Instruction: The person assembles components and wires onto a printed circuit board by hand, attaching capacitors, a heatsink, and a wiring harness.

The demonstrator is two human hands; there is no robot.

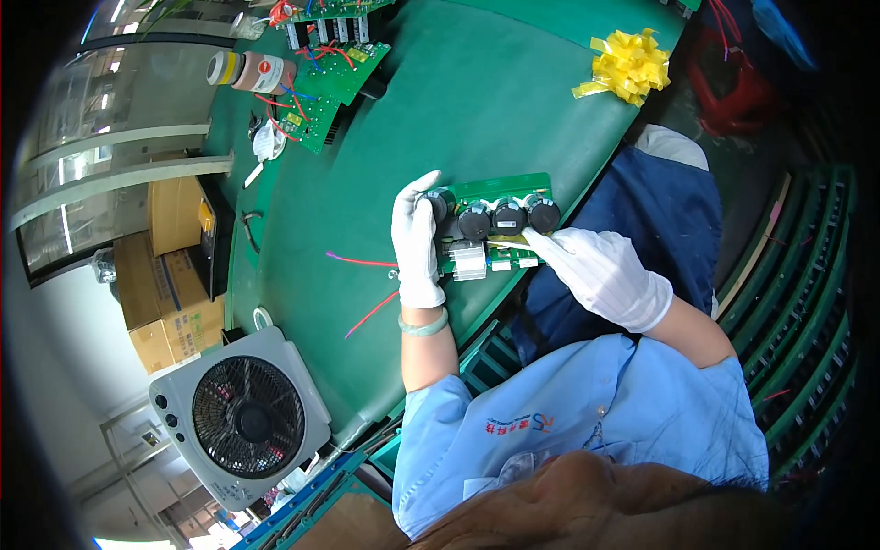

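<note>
A green circuit board (500,186) with a row of black round capacitors (509,218) and a silver finned heat sink (469,260) stands near the table's front edge. My left hand (417,243), in a white glove, grips the board's left end, its fingers around the leftmost capacitor. My right hand (600,275), also gloved, has its fingers drawn together against the front of the capacitors. A narrow yellow piece shows by those fingertips; whether they hold it is unclear. Red wires (371,315) stick out leftward past my left hand.
More boards (321,110) with red and blue wires lie at the far left beside a pink bottle (266,73). A bunch of yellow strips (631,66) sits at the back right of the green table (440,101). A box fan (247,417) stands at the left.
</note>
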